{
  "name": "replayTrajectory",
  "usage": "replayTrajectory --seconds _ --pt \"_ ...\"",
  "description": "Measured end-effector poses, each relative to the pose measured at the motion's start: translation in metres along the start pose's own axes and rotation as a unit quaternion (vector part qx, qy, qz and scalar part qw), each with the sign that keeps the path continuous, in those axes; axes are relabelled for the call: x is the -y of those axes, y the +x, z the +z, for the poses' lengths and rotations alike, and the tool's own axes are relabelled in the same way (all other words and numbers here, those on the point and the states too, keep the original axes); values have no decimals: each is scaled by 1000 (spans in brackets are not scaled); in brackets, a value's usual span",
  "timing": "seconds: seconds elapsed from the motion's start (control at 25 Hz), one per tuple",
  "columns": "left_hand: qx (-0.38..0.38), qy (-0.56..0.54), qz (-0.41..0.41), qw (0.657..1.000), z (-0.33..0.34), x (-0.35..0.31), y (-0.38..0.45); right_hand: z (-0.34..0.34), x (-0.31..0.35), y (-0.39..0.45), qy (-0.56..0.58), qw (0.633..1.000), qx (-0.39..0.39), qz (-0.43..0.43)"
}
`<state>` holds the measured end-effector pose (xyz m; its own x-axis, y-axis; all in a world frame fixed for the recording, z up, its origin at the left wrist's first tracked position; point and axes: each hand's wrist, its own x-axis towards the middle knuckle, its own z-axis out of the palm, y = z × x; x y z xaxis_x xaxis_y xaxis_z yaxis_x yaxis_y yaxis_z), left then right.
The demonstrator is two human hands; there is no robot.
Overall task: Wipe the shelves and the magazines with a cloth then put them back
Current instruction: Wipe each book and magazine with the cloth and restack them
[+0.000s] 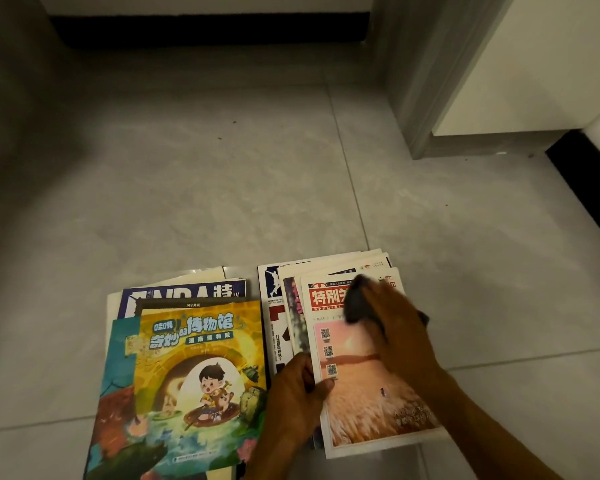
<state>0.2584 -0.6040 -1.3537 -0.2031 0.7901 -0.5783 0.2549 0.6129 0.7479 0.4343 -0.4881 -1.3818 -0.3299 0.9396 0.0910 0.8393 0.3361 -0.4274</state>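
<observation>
Two stacks of magazines lie on the tiled floor (222, 188). The left stack (187, 386) is topped by a yellow-green illustrated cover with a cartoon child; the right stack (291, 306) is fanned, several cover edges showing.

Top magazine of the right stack (368, 393): red masthead, orange sunset picture, QR codes down its left side. This is the one being wiped.

Right hand (402, 327) presses a dark cloth (355, 303) onto the upper part of that cover, over the masthead. Fingers curl round the cloth, bunching it; the hand is blurred, which suggests a stroke under way.

Left hand (298, 389) pinches the left edge of the same magazine, thumb on the cover, fingers under or beside the edge.

Judgement on doing this step well:
- The left-hand pinch has to hold, or the glossy cover will slide over the fanned copies beneath.
- Strokes running away from the pinned edge, top to bottom, keep the cover from buckling.
- Light, flat pressure; a bunched cloth covers only a narrow strip, so passes should overlap.
- The lower half of the cover looks not yet covered by the cloth.

No shelf is identifiable in view; a grey door frame (426, 98) stands upper right.
</observation>
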Motion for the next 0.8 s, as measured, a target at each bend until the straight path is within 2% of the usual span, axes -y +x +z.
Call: replayTrajectory --seconds 0.04,0.08,0.12,0.16,0.2,0.24,0.28,0.32,0.36,0.4,0.44,0.48,0.52,0.56,0.6,0.64,0.68,0.72,0.76,0.8 --pt "0 1 -3 1000 0 -1 0 -1 1 9 28 995 -24 97" --pt "0 -1 -5 1000 0 0 0 4 11 11 24 992 -22 126" --pt "-1 -3 -6 1000 0 0 1 10 29 5 10 997 -6 71" --pt "1 2 -12 1000 -1 -1 0 14 42 -6 -7 999 25 -43" --pt "1 10 -16 1000 -1 -3 0 16 45 -12 -33 987 53 -151" --pt "-3 21 -15 1000 -1 -2 1 11 39 -5 -37 973 73 -215" --pt "-4 31 -10 999 -1 -1 1 7 27 8 -36 979 81 -185" --pt "-2 41 -8 999 -1 -2 1 4 19 20 -11 996 57 -73" --pt "-3 49 -9 999 -1 -3 0 0 20 28 16 997 39 67" --pt "-5 53 -14 999 -1 -4 0 3 28 29 12 991 20 128" --pt "-7 51 -16 999 -1 -4 1 7 42 26 -8 997 16 80" --pt "-6 46 -20 999 0 -5 1 10 55 17 -18 999 38 -30" --pt "-6 40 -21 999 0 -6 1 13 59 8 -31 986 76 -144" --pt "-6 38 -20 999 -1 -7 1 10 56 11 -33 969 109 -218" --pt "-7 42 -18 999 -1 -8 1 5 47 21 -38 965 132 -224" --pt "-8 51 -17 999 -1 -8 1 2 39 31 -36 980 114 -158" --pt "-9 59 -16 998 -1 -7 2 0 39 37 -25 994 96 -43" --pt "-9 60 -17 998 -1 -6 2 2 45 35 -19 997 61 35" --pt "-8 54 -19 998 -1 -5 2 6 57 28 -17 999 36 22" --pt "-6 48 -22 999 -1 -5 2 10 71 15 -7 996 50 -68"
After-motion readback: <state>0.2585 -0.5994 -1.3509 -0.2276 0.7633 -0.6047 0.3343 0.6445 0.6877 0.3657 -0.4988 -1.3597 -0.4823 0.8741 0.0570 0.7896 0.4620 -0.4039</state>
